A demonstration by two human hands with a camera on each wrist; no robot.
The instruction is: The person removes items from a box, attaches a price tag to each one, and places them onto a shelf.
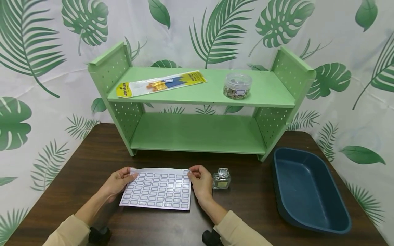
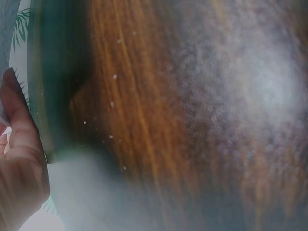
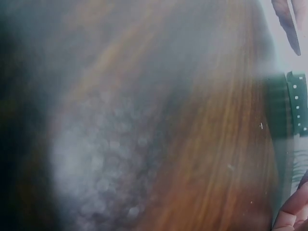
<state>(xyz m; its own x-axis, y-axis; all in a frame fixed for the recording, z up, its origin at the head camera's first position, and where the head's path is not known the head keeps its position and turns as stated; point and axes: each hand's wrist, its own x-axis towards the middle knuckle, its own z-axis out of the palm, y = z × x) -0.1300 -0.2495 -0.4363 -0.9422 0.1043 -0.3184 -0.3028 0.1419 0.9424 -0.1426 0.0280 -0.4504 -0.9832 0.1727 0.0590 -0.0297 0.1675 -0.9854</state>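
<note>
A white sheet of small blue-bordered labels (image 1: 158, 188) is held up over the front of the table in the head view. My left hand (image 1: 118, 182) pinches its upper left corner between thumb and fingers. At the upper right corner my right hand (image 1: 201, 184) pinches the sheet the same way. Just right of that hand stands a small square glass bottle (image 1: 221, 179) with a clear, faceted cap and a yellowish label. In the left wrist view, part of the left hand (image 2: 21, 159) shows at the left edge; the rest is blurred tabletop.
A green two-tier shelf (image 1: 197, 133) stands at the back. On its top tier lie a pack of paintbrushes (image 1: 161, 84) and a clear lidded jar (image 1: 237, 86) with small brown bits and a label. A deep blue plastic tub (image 1: 311, 191) sits at the right of the brown table (image 1: 246, 208).
</note>
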